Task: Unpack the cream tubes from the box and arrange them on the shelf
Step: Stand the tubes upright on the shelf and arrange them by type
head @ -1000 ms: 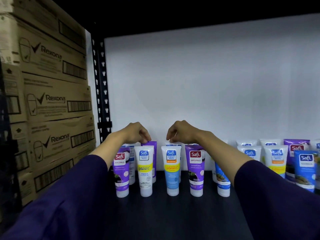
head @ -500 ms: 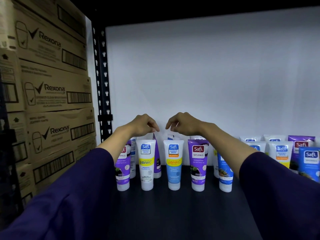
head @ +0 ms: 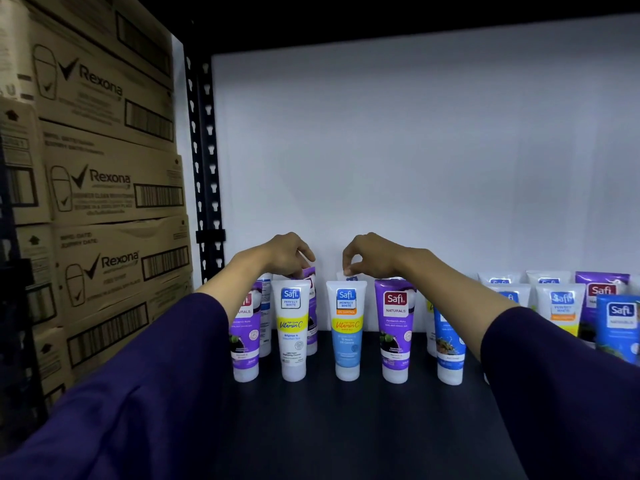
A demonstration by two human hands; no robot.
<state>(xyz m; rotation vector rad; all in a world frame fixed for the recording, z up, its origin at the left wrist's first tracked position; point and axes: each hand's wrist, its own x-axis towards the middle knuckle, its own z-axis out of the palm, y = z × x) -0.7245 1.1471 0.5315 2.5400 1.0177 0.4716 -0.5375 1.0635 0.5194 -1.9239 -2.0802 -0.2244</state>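
Several Safi cream tubes stand cap-down on the dark shelf (head: 346, 427). The front row runs from a purple tube (head: 246, 337), a white Vitamin C tube (head: 292, 327), a blue-and-white tube (head: 347, 327), a purple Naturals tube (head: 396, 327) to a blue tube (head: 449, 355). My left hand (head: 284, 252) pinches the top of a purple back-row tube (head: 310, 282) behind the white one. My right hand (head: 372, 254) pinches the top of a white back-row tube (head: 348, 277) behind the blue-and-white one. Both back tubes are mostly hidden.
Stacked Rexona cardboard boxes (head: 104, 202) fill the left side beyond the black shelf upright (head: 204, 161). More Safi tubes (head: 561, 306) crowd the right end of the shelf. A white back wall (head: 415, 150) closes the shelf; the board of the shelf above is dark.
Both hands have stayed at the back-row tube tops. My fingers shifted slightly and the two back tubes moved a little under them. The camera view shifted slightly.
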